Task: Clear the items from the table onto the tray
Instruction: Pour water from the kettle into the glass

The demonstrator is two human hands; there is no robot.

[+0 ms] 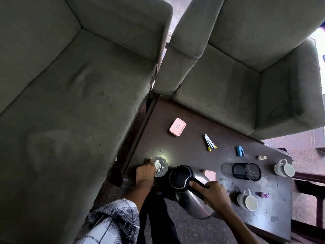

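Note:
A steel kettle with a black rim and handle is tilted over the near edge of the dark table; my right hand is shut on its handle. My left hand grips the side of a clear glass holding something white, at the table's left corner. Also on the table lie a pink box, a second pink box partly behind the kettle, pens, a blue stapler, a black mesh holder on its side, two mugs and two small bottles. No tray is in view.
Two grey-green armchairs crowd the table: one along its left side, another behind its far edge. A dark wooden frame stands right of the table. My checked sleeve shows at the bottom.

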